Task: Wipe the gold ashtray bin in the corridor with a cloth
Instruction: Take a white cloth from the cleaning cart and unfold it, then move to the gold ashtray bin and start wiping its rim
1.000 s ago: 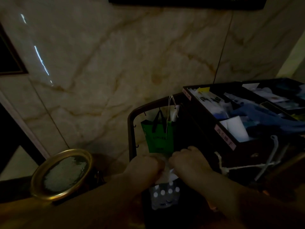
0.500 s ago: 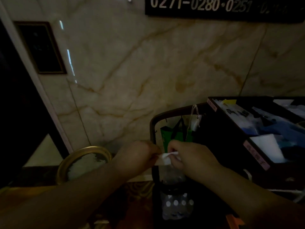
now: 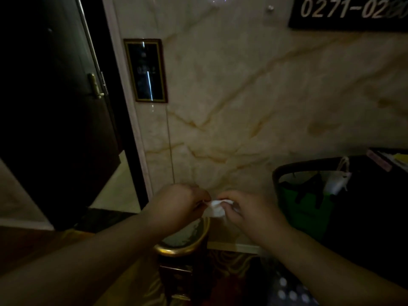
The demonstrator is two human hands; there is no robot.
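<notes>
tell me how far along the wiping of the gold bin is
Done: a white cloth is in hand, pinched between the left hand and right hand. In hand: both hold it bunched just above the gold ashtray bin, apparently sorting it out. Left: the wiping itself; the cloth is not yet touching the bin's rim or top. The cart stands to the right.

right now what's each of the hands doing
Left hand: closed, pinching one end of the white cloth.
Right hand: closed, gripping the other end of it, above the gold ashtray bin.
</notes>
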